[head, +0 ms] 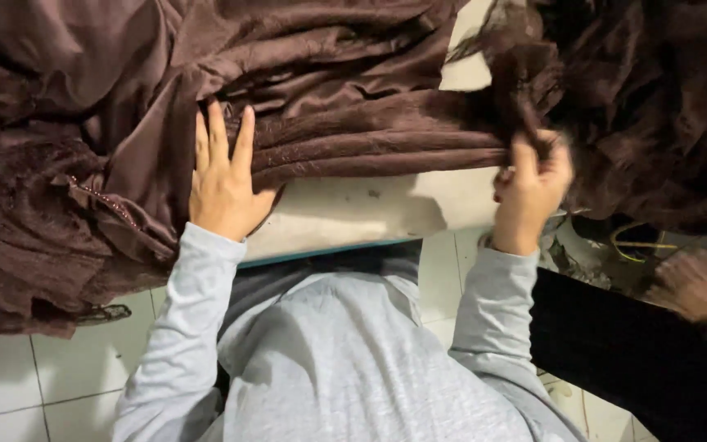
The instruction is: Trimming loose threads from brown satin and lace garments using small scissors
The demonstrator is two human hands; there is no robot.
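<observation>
Brown fabric [345, 123] pressed flat near tabletop [353, 214] front edge by open left hand [222, 184]; right hand [529, 188] clenched on bunched section. Spreading partly done, most left rumpled.

A pale worktable [353, 209] with a teal front edge carries heaped brown fabric [321, 90].

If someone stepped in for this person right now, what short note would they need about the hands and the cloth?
Left hand: flat, fingers spread, pressing the glossy brown satin fabric onto the pale worktable.
Right hand: closed, pinching a gathered fold of the same fabric at the table's right end.
Fabric: pulled into pleats between the hands; the rest is heaped left and right, some hanging over the edge.
Nearby: another person's hand in a black sleeve, lower right, clear of the fabric.
Done or left: cannot be judged from this view.
</observation>
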